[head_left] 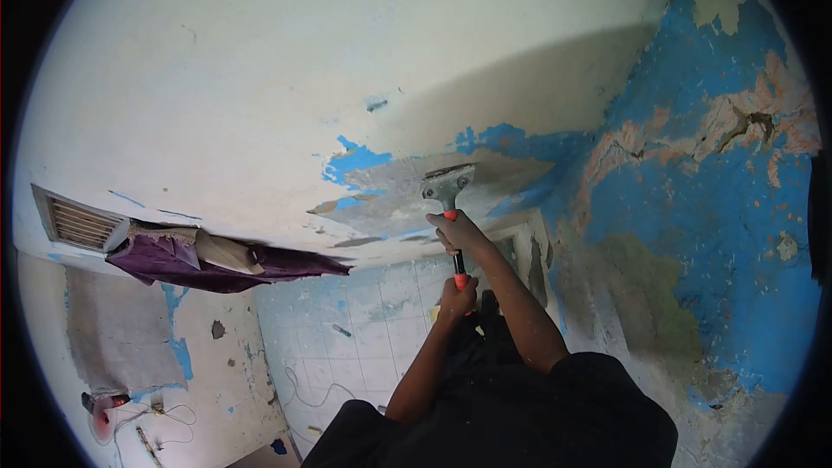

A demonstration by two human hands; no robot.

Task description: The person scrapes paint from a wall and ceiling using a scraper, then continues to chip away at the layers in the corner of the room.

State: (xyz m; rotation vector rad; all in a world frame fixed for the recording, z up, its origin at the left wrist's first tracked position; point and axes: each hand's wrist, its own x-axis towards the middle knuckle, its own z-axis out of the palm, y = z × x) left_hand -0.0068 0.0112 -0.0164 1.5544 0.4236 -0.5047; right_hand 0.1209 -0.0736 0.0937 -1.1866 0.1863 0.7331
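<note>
Head view, looking up at a ceiling [260, 78] and the upper part of a wall [711, 234]. A scraper [448, 199] is held overhead in both hands, its metal blade [449, 177] pressed flat against the ceiling at the edge of a bare grey patch [407, 195] where the white coat is gone and blue paint shows around the rim. The right hand [459, 234] is closed around the upper part of the orange-and-black handle [459, 277], just below the scraper's head; the left hand [457, 299] is closed around the handle's lower end, so the two fists sit one above the other (both arms bare, coming up from dark sleeves at the bottom of the frame). The wall to the right is mostly blue, with peeled areas showing pink and grey beneath. On the left, a slatted vent [78, 221] sits near the ceiling line, and beside it hangs a purple cloth [208, 264]. Below, a tiled wall [373, 329] carries loose wires [316, 394].
</note>
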